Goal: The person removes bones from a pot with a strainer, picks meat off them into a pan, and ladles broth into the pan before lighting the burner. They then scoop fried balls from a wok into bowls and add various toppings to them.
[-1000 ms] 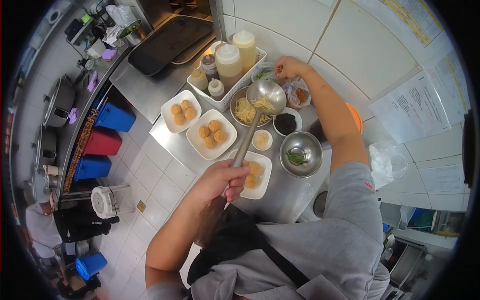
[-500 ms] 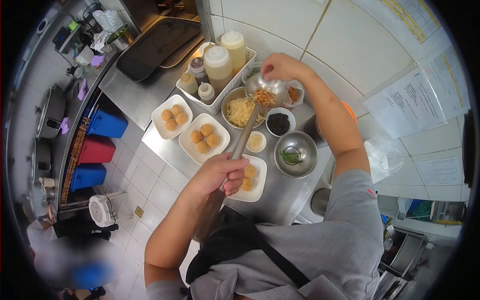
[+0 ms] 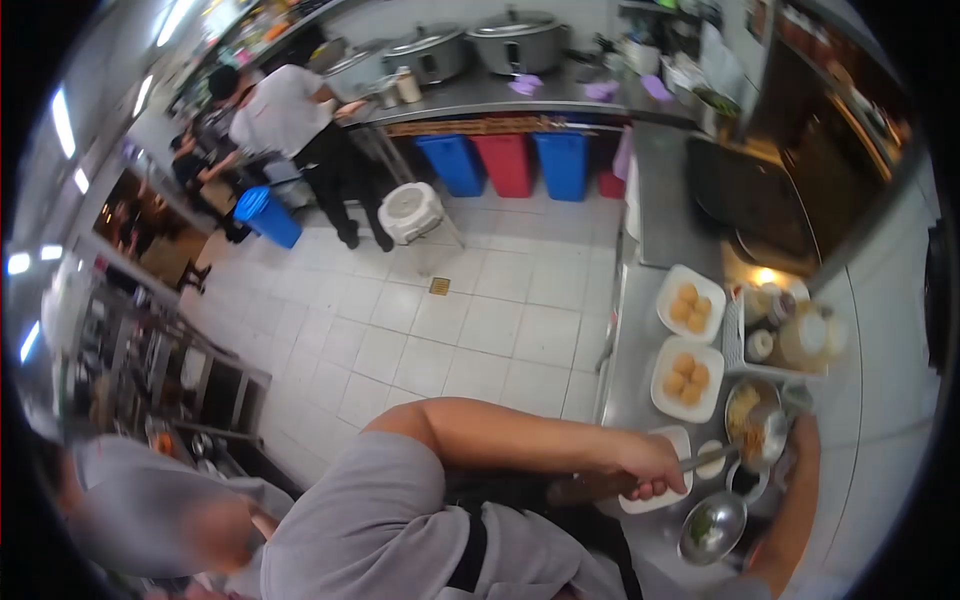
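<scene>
My left hand [image 3: 655, 468] is wrapped round the handle of a long metal ladle [image 3: 768, 436], whose bowl holds brown crumbly bits. The bowl is over a metal bowl of pale shreds [image 3: 742, 405]. At the ladle's far side is my right hand [image 3: 803, 432], its fingers smeared and partly hidden. Round golden balls [image 3: 690, 308] sit in one white dish, with more in a second dish [image 3: 656, 392] beside it. My left hand is over a third white dish [image 3: 640, 503]. A metal bowl with greens [image 3: 712, 527] stands nearer me.
A white basket of bottles [image 3: 733, 345] stands by the wall. Dark trays [image 3: 750, 195] lie on the counter beyond. One person [image 3: 290, 110] stands at the far counter, another [image 3: 160, 500] is close at my left. A white stool [image 3: 410, 212] and blue bins [image 3: 562, 165] stand on the floor.
The view has swung left and up, so the counter now appears at the right and more of the room and people show. The ladle is still in my left hand.
</scene>
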`<action>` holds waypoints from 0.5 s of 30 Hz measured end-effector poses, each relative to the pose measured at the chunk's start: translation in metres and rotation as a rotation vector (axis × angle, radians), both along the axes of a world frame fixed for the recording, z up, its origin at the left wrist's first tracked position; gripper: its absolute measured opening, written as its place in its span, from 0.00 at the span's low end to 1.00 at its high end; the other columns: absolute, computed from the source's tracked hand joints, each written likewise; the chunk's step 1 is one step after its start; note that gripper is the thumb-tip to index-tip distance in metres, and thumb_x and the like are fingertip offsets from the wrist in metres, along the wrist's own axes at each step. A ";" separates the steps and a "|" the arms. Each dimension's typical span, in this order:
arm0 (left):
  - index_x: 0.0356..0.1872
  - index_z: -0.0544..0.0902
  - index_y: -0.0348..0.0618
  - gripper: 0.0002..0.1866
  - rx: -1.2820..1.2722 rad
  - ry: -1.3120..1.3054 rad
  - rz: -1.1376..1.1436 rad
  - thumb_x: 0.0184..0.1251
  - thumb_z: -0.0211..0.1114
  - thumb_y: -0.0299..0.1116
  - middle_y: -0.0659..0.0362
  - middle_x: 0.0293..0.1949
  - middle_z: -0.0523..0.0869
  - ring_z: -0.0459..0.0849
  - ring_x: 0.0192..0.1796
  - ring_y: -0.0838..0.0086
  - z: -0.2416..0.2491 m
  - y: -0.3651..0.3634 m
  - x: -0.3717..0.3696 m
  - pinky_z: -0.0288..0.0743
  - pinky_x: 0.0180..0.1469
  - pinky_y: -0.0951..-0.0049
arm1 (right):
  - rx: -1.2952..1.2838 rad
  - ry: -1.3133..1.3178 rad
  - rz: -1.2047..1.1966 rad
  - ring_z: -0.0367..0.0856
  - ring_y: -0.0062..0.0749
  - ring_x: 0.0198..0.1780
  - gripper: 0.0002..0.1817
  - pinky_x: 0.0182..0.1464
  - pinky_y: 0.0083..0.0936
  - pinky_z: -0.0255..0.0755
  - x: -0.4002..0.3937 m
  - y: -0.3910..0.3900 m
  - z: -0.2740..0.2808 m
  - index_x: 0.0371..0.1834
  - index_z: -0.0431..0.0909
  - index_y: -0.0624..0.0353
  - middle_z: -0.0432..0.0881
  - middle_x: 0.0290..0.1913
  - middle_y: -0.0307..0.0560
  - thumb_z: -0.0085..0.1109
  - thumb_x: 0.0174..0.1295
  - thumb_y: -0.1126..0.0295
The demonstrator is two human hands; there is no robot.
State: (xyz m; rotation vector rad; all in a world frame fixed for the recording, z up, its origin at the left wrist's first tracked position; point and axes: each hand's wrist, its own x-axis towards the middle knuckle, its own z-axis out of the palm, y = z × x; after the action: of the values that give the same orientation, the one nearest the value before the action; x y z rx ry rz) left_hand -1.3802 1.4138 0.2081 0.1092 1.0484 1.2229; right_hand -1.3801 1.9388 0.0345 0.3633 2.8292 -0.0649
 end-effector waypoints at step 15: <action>0.32 0.74 0.44 0.09 -0.024 -0.065 -0.021 0.67 0.66 0.32 0.68 0.17 0.68 0.67 0.15 0.83 0.002 -0.009 -0.008 0.60 0.16 0.76 | -0.219 0.106 -0.220 0.86 0.61 0.42 0.07 0.43 0.45 0.77 0.007 -0.053 0.059 0.30 0.83 0.71 0.85 0.35 0.69 0.63 0.48 0.79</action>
State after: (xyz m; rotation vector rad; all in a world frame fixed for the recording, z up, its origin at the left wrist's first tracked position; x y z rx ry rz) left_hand -1.3885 1.4045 0.2104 0.0619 1.0026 1.1870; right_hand -1.3728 1.8859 0.0938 0.6349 2.8341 -0.4480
